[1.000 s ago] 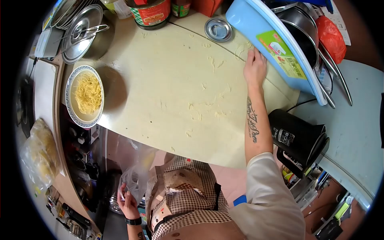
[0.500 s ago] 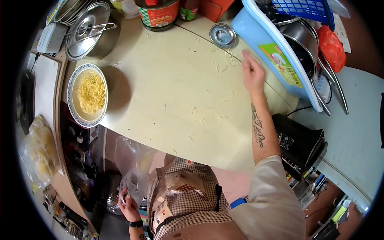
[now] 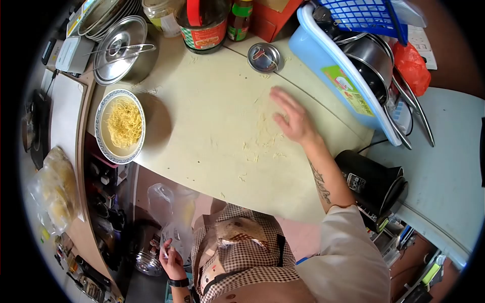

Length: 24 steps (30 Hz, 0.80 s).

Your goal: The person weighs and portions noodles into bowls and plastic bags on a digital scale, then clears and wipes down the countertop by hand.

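Note:
My right hand (image 3: 293, 118) lies flat on the cream tabletop (image 3: 212, 111), its fingers stretched toward the back left and slightly blurred. Thin noodle scraps (image 3: 262, 131) are scattered beside and in front of it. Beyond the fingertips sits a small round metal dish (image 3: 263, 58) with a strand or two in it. Low at the left, below the table edge, my left hand (image 3: 172, 260) is closed on a clear plastic bag (image 3: 177, 214), which hangs beside the checked apron. At the table's left stands a patterned bowl (image 3: 101, 134) with a heap of yellow noodles (image 3: 124, 123).
A blue tub (image 3: 328, 65) full of pots and utensils fills the back right, with a black kettle-like container (image 3: 369, 182) nearer me. Along the back are a lidded metal pot (image 3: 118, 53), a large red-labelled jar (image 3: 204, 35) and a bottle (image 3: 239, 20).
My right hand has moved left and toward me, away from the blue tub, and some scraps now lie closer together. The metal dish sits farther left from the tub. My left hand still grips the bag.

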Motion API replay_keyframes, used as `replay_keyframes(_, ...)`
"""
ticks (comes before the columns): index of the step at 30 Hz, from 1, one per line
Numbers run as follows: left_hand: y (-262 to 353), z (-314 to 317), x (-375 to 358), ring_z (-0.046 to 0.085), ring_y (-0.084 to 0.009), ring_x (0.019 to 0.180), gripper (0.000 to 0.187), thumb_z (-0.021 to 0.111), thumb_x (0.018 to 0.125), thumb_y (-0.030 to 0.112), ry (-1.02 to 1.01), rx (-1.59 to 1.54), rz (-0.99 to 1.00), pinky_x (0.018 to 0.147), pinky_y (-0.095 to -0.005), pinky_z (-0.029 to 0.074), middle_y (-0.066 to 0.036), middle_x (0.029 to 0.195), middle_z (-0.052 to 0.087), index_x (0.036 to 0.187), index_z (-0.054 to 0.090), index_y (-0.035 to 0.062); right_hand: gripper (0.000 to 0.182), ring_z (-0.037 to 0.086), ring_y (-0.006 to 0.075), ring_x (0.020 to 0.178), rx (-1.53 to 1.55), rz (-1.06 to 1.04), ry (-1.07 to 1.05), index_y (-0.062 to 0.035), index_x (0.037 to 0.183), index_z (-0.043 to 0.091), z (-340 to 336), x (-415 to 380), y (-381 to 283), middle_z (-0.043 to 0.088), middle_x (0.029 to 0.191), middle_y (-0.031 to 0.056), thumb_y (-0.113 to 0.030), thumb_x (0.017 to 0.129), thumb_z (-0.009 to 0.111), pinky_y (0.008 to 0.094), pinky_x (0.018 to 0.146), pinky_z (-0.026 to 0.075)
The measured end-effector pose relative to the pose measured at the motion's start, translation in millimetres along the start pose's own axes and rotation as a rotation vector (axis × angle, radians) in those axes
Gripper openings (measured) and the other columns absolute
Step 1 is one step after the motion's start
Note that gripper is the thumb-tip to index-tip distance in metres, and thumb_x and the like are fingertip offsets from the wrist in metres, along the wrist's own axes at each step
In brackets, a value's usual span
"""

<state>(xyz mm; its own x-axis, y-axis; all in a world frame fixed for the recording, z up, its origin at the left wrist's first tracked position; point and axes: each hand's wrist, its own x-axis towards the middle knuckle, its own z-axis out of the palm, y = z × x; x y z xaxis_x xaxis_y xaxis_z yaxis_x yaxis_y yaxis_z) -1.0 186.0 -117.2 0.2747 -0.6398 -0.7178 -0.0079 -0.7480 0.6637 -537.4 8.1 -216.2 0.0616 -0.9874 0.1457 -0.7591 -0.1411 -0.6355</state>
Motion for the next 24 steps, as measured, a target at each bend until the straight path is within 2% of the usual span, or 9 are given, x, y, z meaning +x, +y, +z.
replay_keyframes(5,10.8,7.7,-3.7,0.031,-0.0023,0.043,0.029,0.061,0.095,0.014,0.004,-0.005,0.014,0.041,-0.0211,0.018,0.007,0.056,0.040,0.120,0.060,-0.0007,0.053,0.047,0.0416,0.132,-0.053,0.187,0.269,0.0048,0.137,0.050,-5.1,78.2,43.6,0.049,0.142,0.0261,-0.027,0.095,0.060,0.0442,0.111,0.038)
replay_keyframes(9,6.2,9.1,-11.5,0.031,-0.0026,0.043,0.029,0.060,0.095,0.014,0.028,-0.050,0.015,0.041,-0.0210,0.019,0.007,0.057,0.040,0.120,0.060,-0.0017,0.055,0.040,0.0411,0.138,-0.102,0.192,0.149,0.0083,0.137,0.047,7.4,63.9,43.1,0.044,0.147,0.0264,-0.030,0.099,0.054,0.0433,0.113,0.035)
replay_keyframes(10,9.0,11.2,-13.5,0.031,-0.0030,0.043,0.030,0.061,0.094,0.014,0.040,-0.062,0.012,0.041,-0.0212,0.020,0.007,0.057,0.040,0.119,0.060,-0.0023,0.053,0.038,0.0387,0.140,-0.311,0.086,0.141,0.0071,0.137,0.048,26.1,38.9,54.2,0.041,0.149,0.0265,-0.028,0.098,0.055,0.0434,0.114,0.034)
replay_keyframes(12,9.8,11.9,-16.2,0.032,-0.0033,0.044,0.030,0.061,0.094,0.013,0.062,-0.090,0.005,0.041,-0.0212,0.020,0.007,0.056,0.040,0.119,0.060,-0.0026,0.046,0.047,0.0379,0.134,-0.199,0.063,0.006,0.0059,0.133,0.052,19.6,9.7,7.8,0.049,0.144,0.0248,-0.023,0.097,0.056,0.0430,0.112,0.037)
replay_keyframes(15,5.4,10.1,-15.2,0.031,-0.0033,0.044,0.030,0.062,0.094,0.014,0.062,-0.116,0.017,0.041,-0.0212,0.020,0.007,0.056,0.040,0.120,0.060,-0.0018,0.039,0.056,0.0373,0.124,0.135,0.119,0.224,0.0040,0.129,0.057,15.8,11.8,1.7,0.060,0.131,0.0217,-0.018,0.097,0.057,0.0418,0.107,0.043)
replay_keyframes(17,4.1,10.9,-14.2,0.030,-0.0030,0.042,0.031,0.062,0.095,0.017,0.015,-0.131,0.052,0.039,-0.0215,0.020,0.007,0.056,0.039,0.120,0.061,-0.0006,0.032,0.068,0.0330,0.101,0.213,0.476,0.335,0.0019,0.118,0.063,-8.5,70.4,-6.2,0.069,0.111,0.0200,-0.020,0.094,0.063,0.0429,0.087,0.053)
replay_keyframes(21,5.0,11.0,-21.7,0.030,-0.0030,0.042,0.030,0.062,0.095,0.017,0.060,-0.139,0.029,0.039,-0.0216,0.020,0.007,0.056,0.041,0.120,0.062,-0.0001,0.028,0.070,0.0324,0.081,0.075,0.676,0.036,-0.0018,0.105,0.069,5.8,129.4,72.2,0.071,0.083,0.0161,-0.024,0.088,0.067,0.0397,0.075,0.055)
replay_keyframes(23,0.6,8.3,-24.1,0.031,-0.0028,0.043,0.032,0.061,0.095,0.017,0.060,-0.180,0.029,0.041,-0.0210,0.020,0.007,0.057,0.041,0.122,0.061,-0.0001,0.026,0.070,0.0319,0.079,-0.008,0.654,-0.063,-0.0027,0.101,0.070,17.6,136.0,75.5,0.071,0.081,0.0158,-0.024,0.086,0.069,0.0392,0.072,0.055)
replay_keyframes(24,0.7,5.6,-25.2,0.032,-0.0029,0.044,0.033,0.061,0.095,0.017,0.059,-0.196,0.023,0.042,-0.0208,0.021,0.007,0.057,0.042,0.123,0.060,-0.0003,0.018,0.071,0.0310,0.079,0.177,0.727,-0.061,-0.0040,0.097,0.066,9.4,133.7,36.5,0.071,0.079,0.0140,-0.019,0.086,0.068,0.0400,0.070,0.055)
